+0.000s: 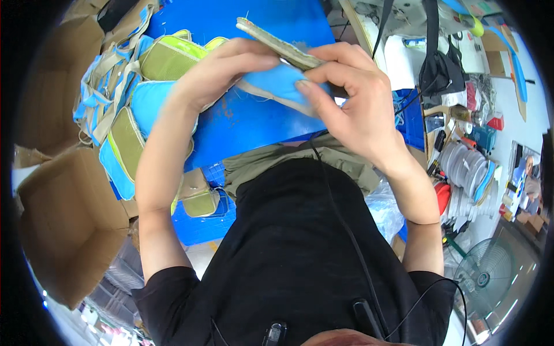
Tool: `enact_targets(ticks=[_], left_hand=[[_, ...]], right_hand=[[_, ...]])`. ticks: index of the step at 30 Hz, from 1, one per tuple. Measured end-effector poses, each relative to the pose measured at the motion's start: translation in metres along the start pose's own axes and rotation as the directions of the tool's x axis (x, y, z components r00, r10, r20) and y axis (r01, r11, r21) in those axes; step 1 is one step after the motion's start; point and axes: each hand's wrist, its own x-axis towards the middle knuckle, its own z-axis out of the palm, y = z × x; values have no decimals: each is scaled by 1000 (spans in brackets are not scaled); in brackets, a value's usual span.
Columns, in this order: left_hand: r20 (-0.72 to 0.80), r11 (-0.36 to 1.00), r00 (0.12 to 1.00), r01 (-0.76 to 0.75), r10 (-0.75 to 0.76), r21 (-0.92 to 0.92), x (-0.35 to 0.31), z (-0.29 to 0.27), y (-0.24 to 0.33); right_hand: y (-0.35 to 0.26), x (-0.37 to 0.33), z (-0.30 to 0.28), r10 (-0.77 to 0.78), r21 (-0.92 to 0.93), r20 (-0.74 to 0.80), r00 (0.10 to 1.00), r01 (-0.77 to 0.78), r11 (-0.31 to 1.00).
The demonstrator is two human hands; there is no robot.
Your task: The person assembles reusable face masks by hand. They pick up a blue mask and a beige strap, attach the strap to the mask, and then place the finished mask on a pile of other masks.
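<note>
Above the blue tabletop [248,130] I hold a sewn fabric piece [277,83], light blue with pale beige edging and a raised, folded-over flap. My left hand [222,69] curls round its left end, slightly blurred, with the fingertips partly hidden behind the cloth. At the other end, my right hand [363,95] pinches the piece between thumb and fingers. Left of my left forearm lies a spread of similar sewn pieces, among them an olive one with lime trim [164,62] and a blue one [151,106].
Beige-and-blue straps [98,104] heap at the table's left. Cardboard boxes [69,219] stand open beyond them. A white machine [398,23] is at the upper right. Tape rolls [464,167] and a fan [485,268] sit farther right. A black cable [340,213] hangs down my front.
</note>
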Motion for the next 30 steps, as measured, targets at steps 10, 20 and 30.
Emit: enact_targets(ticks=[10, 20, 30], left_hand=[[79, 909, 996, 6, -43, 418, -20, 4, 50], [192, 353, 899, -340, 393, 872, -38, 32, 91], [164, 556, 955, -278, 247, 783, -27, 28, 89]], right_hand=[[8, -2, 3, 39, 82, 24, 999, -41, 996], [6, 1, 1, 43, 108, 50, 998, -49, 993], [4, 3, -4, 35, 144, 53, 998, -42, 989]])
